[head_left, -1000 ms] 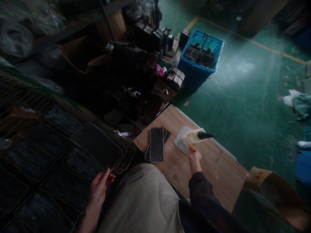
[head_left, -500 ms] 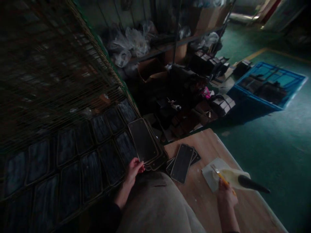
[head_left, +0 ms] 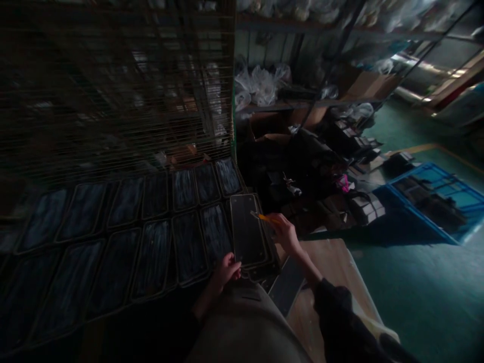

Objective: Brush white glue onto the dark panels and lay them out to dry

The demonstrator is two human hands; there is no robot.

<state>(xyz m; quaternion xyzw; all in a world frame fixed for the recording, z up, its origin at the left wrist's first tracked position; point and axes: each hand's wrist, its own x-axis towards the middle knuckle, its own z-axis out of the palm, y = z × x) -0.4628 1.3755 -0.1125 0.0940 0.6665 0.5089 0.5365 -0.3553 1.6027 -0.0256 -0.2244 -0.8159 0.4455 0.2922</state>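
One table (head_left: pixel 342 259) stands at four o'clock; the left hand (head_left: pixel 226 271) pinches one dark panel (head_left: pixel 246 239) at its seven-o'clock corner; the right hand (head_left: pixel 286 233) holds one yellow-handled brush (head_left: pixel 260 217) over it.

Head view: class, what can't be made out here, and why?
All in the head view:
Yellow-handled tool: tip blurred; contact with top panel unclear.
Pale container: partly hidden by the right sleeve.
Blue crate: corner cut off by the right edge.
Wire mesh: things behind dark, blurred.

The right fingers (head_left: pixel 279 221) partly hide the yellow-handled brush (head_left: pixel 261 217).
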